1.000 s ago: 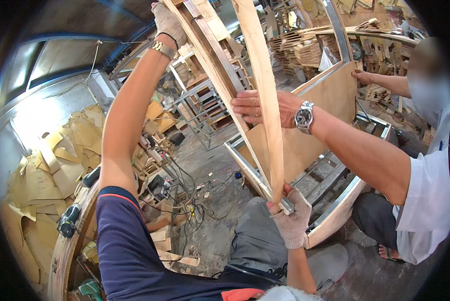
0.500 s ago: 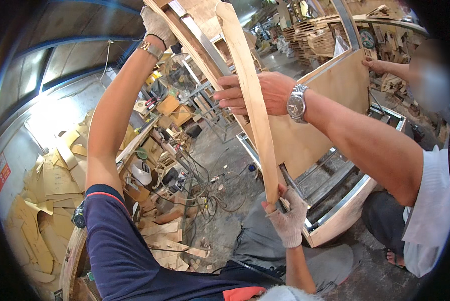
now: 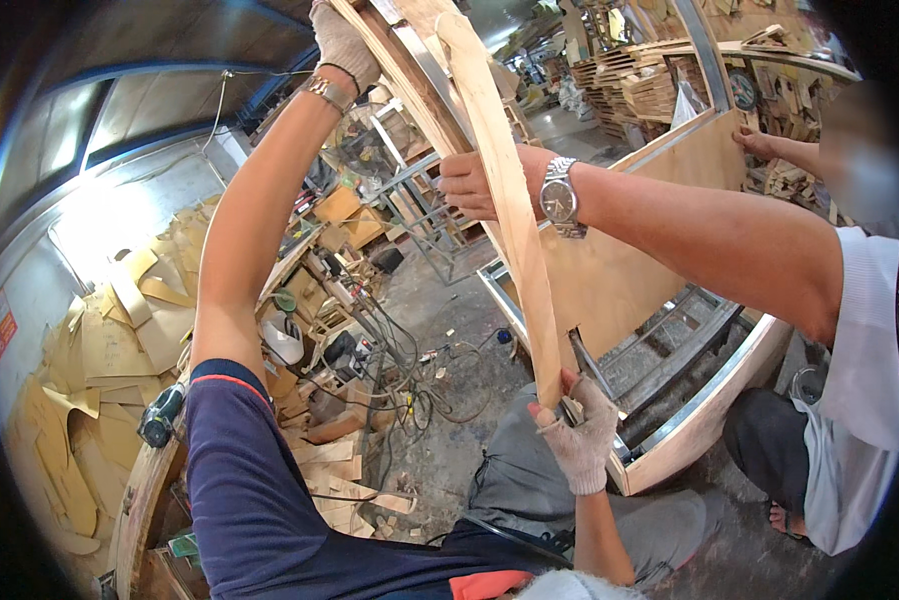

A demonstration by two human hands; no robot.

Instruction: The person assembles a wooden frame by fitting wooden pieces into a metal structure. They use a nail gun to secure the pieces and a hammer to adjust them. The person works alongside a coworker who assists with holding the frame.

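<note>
A long, slightly curved wooden strip [image 3: 522, 240] runs steeply down the middle, along the wood-and-metal frame [image 3: 426, 90]. At the top, my left hand [image 3: 346, 48], in a knitted glove, is closed over the frame's outer edge; its fingertips are partly hidden. Lower down, my gloved right hand [image 3: 580, 432] grips the bottom end of the strip, beside a small dark metal piece. Between my hands, another person's bare hand [image 3: 484, 183] with a steel watch reaches behind the strip and rests against the frame.
A plywood panel [image 3: 609, 285] fills part of the frame, whose curved base [image 3: 704, 405] stands at right. A second person's hand [image 3: 757, 143] touches the panel's far edge. Cables [image 3: 409, 390] and wood offcuts [image 3: 334, 470] litter the floor. A power tool [image 3: 161, 415] lies at left.
The frame's upper part and my left arm have shifted a little right. The watch-wearing hand has moved slightly left and straightened its forearm. My right hand keeps its hold.
</note>
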